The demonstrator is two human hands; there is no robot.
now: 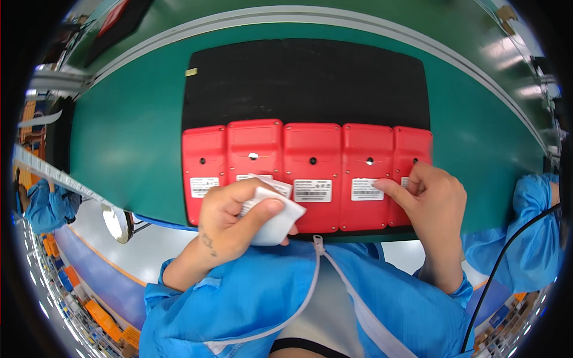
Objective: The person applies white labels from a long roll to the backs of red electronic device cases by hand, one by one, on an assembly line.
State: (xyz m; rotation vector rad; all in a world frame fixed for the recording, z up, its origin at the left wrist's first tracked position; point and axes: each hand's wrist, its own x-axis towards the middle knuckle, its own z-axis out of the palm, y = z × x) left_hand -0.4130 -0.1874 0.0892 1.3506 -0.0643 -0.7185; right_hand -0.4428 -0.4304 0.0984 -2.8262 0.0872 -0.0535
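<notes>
Several red handheld device housings (313,143) lie side by side, back up, on a black mat (304,80). Each has a dark round spot and a white printed label (313,191). In my left hand (230,218), closed between thumb and fingers, are folded white paper sheets (277,224), held over the housings second and third from the left. My right hand (433,200) is over the two rightmost housings. Its thumb reaches to the right edge of a label (365,190), apart from the curled fingers, and nothing shows in its grasp. The rightmost label is mostly covered by this hand.
The mat lies on a green worktable (131,143) with a metal rail (286,11) along the far side. A person in blue (519,238) is at the right; another person (48,206) is far left. A black cable (501,262) hangs at the right. A round stool (117,222) stands lower left.
</notes>
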